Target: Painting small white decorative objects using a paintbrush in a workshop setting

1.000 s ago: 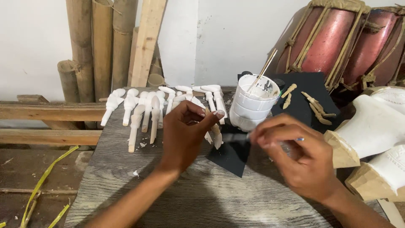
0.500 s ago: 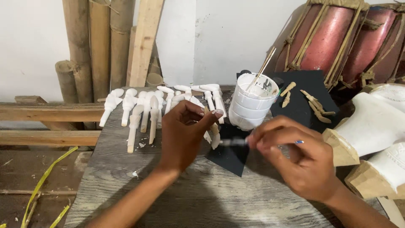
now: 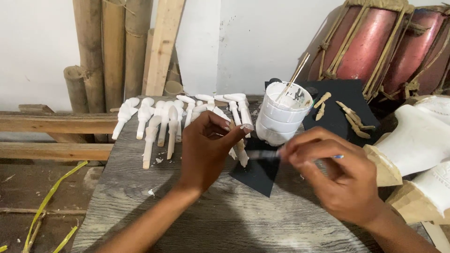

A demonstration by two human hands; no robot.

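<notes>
Bamboo poles (image 3: 101, 51) lean against a white wall behind the weathered grey wooden desk (image 3: 220, 220), and two red drums (image 3: 384, 44) sit at the far right. On the desk lies a row of white-painted carved wooden pieces (image 3: 173, 119) beside a white plastic paint tub (image 3: 282, 115) holding thin sticks. The left hand (image 3: 206, 150) pinches one small white-painted wooden piece (image 3: 240, 147) between thumb and fingertips, over a black sheet (image 3: 258, 173). The right hand (image 3: 335, 175) is closed around a thin brush (image 3: 262, 153), its blurred tip apparently at that piece. Unpainted tan carvings (image 3: 349, 117) rest on another black sheet beyond the tub.
</notes>
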